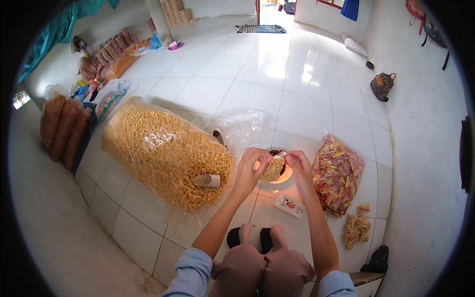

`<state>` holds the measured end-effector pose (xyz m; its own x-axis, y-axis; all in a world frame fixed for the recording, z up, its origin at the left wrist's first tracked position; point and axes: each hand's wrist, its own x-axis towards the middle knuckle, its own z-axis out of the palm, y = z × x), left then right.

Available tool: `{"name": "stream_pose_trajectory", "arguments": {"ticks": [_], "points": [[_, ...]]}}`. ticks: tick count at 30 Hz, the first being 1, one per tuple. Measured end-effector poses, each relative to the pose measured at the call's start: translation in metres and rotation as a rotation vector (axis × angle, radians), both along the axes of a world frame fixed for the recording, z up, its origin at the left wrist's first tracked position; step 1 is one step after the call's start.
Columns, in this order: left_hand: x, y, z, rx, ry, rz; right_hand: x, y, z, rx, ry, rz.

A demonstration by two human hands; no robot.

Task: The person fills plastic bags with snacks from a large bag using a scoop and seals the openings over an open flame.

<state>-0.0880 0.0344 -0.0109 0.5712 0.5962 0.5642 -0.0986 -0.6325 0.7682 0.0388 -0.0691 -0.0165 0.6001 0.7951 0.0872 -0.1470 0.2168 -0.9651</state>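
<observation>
Head view: left hand (251, 162) and right hand (300, 166) are finger-pinching the packet (270, 171), and we should be keeping it taut near the glowing dish (288, 174).

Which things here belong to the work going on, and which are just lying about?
Likely in the work:
- small clear bag, pinched by left hand and right hand
- glowing thing close by
- big bag of yellow pieces
- white scoop in its mouth

Seemingly just lying about:
- patterned backpack by the wall
- doorway mat
</observation>
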Motion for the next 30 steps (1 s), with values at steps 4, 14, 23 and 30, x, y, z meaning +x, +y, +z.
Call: {"name": "stream_pose_trajectory", "arguments": {"ticks": [4, 14, 23, 30], "points": [[0.001, 0.003, -0.002, 0.187, -0.042, 0.009, -0.002, 0.008, -0.006, 0.016, 0.051, 0.009], [0.015, -0.011, -0.014, -0.616, -0.317, -0.034, -0.013, 0.016, -0.002, 0.142, -0.069, -0.223], [0.014, -0.001, -0.020, -0.545, -0.344, -0.075, -0.014, 0.018, -0.005, 0.187, -0.178, -0.299], [0.001, 0.008, 0.003, -0.451, -0.168, -0.027, -0.007, 0.013, 0.008, 0.179, -0.429, -0.304]]}}
